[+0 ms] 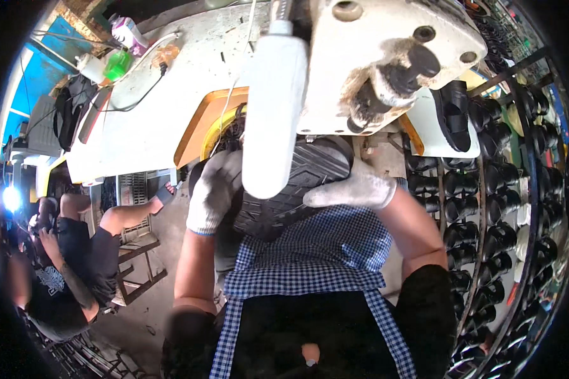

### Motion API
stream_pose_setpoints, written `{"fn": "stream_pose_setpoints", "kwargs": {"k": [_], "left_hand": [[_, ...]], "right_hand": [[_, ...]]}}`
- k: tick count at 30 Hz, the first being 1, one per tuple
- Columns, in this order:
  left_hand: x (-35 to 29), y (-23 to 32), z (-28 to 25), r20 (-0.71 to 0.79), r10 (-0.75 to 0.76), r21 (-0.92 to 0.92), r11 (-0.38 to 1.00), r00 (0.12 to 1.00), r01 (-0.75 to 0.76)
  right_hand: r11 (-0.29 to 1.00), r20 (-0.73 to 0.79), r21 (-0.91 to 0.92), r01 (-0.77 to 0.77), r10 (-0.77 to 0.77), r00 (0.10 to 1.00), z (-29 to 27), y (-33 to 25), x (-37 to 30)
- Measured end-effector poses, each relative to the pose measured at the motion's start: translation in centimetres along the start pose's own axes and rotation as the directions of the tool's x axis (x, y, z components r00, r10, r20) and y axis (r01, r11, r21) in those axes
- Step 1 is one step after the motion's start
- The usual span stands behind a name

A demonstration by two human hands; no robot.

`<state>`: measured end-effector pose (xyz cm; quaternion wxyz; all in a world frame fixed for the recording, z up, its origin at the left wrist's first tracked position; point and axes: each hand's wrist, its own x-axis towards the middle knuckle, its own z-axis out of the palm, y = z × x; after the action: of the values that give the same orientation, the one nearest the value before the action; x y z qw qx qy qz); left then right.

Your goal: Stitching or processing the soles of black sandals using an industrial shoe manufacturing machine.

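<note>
A black shoe is tilted with its ridged sole turned up, just below the head of a white industrial sewing machine. My left hand, in a whitish work glove, is closed on the shoe's left side. On the other side my gloved right hand grips the shoe, its thumb lying across the sole. A long white plastic part of the machine hangs in front and hides the middle of the shoe. The shoe's upper and the fingertips beneath it are out of sight.
Racks of black sandals line the right side. One black sandal lies on the white tabletop beside the machine. A green container and cables are at the back left. A seated person works at the left.
</note>
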<state>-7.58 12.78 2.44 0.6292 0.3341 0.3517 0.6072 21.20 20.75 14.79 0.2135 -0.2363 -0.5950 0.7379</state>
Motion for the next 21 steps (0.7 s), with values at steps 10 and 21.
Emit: {"fn": "stream_pose_setpoints", "kwargs": {"k": [10,21], "left_hand": [[1.4,2.8,10.0,0.078,-0.237,0.003,0.971,0.968,0.238],[0.0,-0.5,11.5,-0.012,-0.021,0.088,0.996,1.0,0.022]], "right_hand": [[0.892,-0.025,-0.392,-0.225,0.234,0.972,-1.1,-2.3,0.5],[0.957,-0.599,-0.277,0.09,-0.245,0.762,3.4,7.3,-5.0]]}}
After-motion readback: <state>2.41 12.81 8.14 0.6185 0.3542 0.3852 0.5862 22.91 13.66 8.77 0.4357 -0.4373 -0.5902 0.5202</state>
